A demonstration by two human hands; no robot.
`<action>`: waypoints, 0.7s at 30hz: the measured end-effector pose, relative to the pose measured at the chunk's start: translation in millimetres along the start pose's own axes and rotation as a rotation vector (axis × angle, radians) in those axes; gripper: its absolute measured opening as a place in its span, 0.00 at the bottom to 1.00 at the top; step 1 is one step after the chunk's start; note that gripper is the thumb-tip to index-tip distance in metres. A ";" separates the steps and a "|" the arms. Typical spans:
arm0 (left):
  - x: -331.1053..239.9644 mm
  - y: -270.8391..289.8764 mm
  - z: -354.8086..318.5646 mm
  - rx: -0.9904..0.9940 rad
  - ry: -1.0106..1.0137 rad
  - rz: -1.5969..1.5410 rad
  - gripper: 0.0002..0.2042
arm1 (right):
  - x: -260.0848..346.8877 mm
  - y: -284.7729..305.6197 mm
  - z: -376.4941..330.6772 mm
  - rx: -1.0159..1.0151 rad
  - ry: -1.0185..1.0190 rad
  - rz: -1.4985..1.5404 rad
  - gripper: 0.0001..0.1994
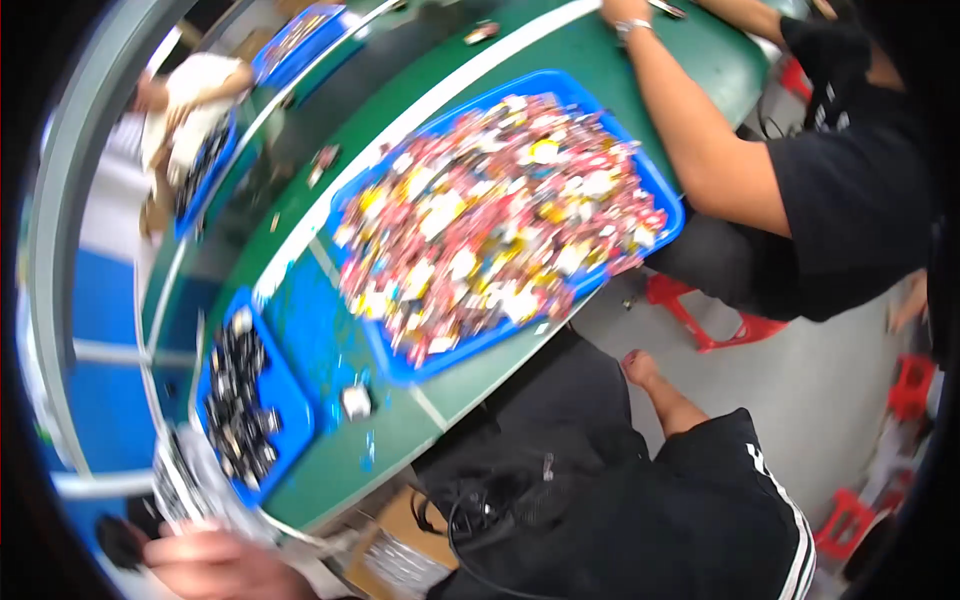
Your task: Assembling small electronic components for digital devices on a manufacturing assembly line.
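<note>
Clear plastic bag [195, 480]: this is the item in the left hand [215, 565], at the lower left edge of the view, just off the near end of the green table [400, 430]. It appears as thin, glossy, crumpled film, largely transparent, with dark small parts showing through or behind it; motion blur prevents a firmer reading. Judged from the look, the film is light, soft and slippery, and it holds no shape of its own. Take hold at a gathered edge or neck, not on a flat face, where the film would slide between the fingers. The left hand is closed around the lower part of the bag; the exact finger placement is blurred. The right hand is not in view.

Adjacent items: a small blue tray [290, 400] of dark small parts sits on the table just beside the bag. A large blue tray [665, 195] heaped with red, yellow and white packets lies farther along. A co-worker's arm [690, 130] rests on the table beyond it.
</note>
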State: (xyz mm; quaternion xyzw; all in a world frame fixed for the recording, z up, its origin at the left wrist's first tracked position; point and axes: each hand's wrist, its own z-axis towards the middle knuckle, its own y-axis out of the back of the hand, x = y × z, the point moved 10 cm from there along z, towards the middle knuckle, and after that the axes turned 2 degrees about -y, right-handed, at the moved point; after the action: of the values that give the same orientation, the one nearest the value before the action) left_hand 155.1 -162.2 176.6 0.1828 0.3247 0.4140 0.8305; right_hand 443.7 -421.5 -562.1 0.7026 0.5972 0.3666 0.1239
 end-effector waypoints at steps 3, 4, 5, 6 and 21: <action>38.3 -207.8 -21.8 0.934 -0.064 0.034 0.17 | -31.0 -8.2 27.6 -0.063 -0.055 0.065 0.16; 25.5 -235.9 -26.0 0.993 -0.367 0.128 0.19 | -46.5 -13.2 36.5 -0.103 -0.095 0.072 0.16; 36.9 -258.6 -31.6 1.048 -0.366 0.102 0.16 | -47.7 -12.4 46.6 -0.143 -0.113 0.065 0.17; 52.1 -274.2 -30.3 1.079 -0.271 0.090 0.15 | -48.5 -18.1 52.2 -0.132 -0.119 0.079 0.17; 143.1 -309.8 19.0 0.824 0.416 -0.142 0.32 | -50.2 -38.3 76.9 -0.202 -0.012 0.155 0.14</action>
State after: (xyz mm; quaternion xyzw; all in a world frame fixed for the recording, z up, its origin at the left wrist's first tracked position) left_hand 408.3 -230.5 -42.6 0.3879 0.6333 0.2203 0.6324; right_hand 465.1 -438.1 -657.9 0.7329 0.5004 0.4289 0.1687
